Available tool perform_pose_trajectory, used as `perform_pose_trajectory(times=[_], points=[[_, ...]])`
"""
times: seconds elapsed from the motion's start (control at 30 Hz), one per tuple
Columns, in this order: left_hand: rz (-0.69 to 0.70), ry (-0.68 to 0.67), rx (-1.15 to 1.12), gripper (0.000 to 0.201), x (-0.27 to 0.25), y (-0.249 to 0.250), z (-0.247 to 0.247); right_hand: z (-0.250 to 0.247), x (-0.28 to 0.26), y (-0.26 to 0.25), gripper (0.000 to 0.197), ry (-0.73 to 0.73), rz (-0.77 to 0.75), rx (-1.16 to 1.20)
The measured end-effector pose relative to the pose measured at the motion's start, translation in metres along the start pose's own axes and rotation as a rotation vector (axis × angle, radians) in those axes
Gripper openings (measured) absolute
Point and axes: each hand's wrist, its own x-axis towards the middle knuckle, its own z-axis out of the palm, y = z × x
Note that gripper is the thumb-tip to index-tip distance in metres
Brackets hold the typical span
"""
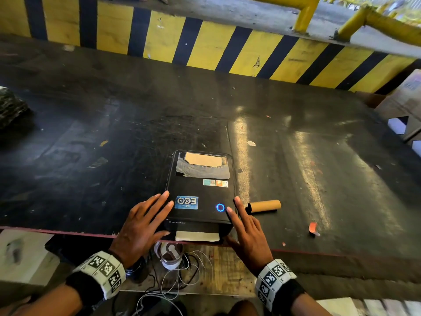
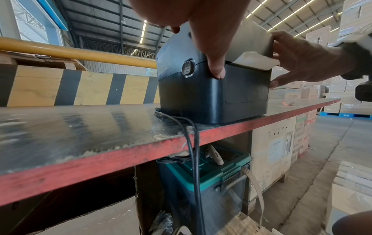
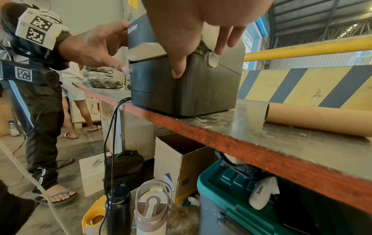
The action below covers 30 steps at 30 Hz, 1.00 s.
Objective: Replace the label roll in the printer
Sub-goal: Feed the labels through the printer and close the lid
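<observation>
A black label printer (image 1: 200,192) stands at the front edge of the dark table (image 1: 91,133) with its lid down and a blue ring light (image 1: 220,207) glowing. White label paper (image 1: 197,236) sticks out of its front slot. My left hand (image 1: 157,213) lies with straight fingers on the lid's left side, its thumb (image 2: 215,63) down the front left corner beside the side latch (image 2: 187,68). My right hand (image 1: 241,220) rests the same way on the right side, near the other latch (image 3: 211,59). An empty cardboard core (image 1: 264,205) lies just right of the printer.
A yellow-and-black striped barrier (image 1: 205,42) runs along the far side. A dark wrapped bundle (image 1: 11,106) sits far left, cartons (image 1: 405,99) far right. Cables (image 2: 193,143) drop over the table edge to a teal box (image 2: 211,171) and bottles (image 3: 151,211) below.
</observation>
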Motion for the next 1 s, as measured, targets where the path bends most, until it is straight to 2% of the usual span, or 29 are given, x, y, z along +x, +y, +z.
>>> perform_pose_trajectory(times=[0.43,0.63,0.87,0.93,1.0], points=[[-0.001,0.014,-0.035,0.065,-0.001,0.0,0.0,-0.002,0.0,-0.002,0.112,0.027,-0.016,0.055],[-0.022,-0.026,-0.042,0.065,-0.001,0.001,-0.002,-0.005,0.0,-0.004,0.101,0.023,0.011,0.081],[-0.032,-0.049,-0.069,0.065,-0.001,-0.002,-0.003,-0.003,-0.001,-0.001,0.113,0.001,-0.012,0.116],[-0.013,-0.024,-0.068,0.064,-0.003,0.001,-0.007,-0.004,0.001,-0.001,0.109,0.018,-0.033,0.097],[-0.01,-0.022,-0.164,0.066,-0.012,0.008,0.006,-0.006,0.001,0.0,0.104,0.034,-0.008,0.1]])
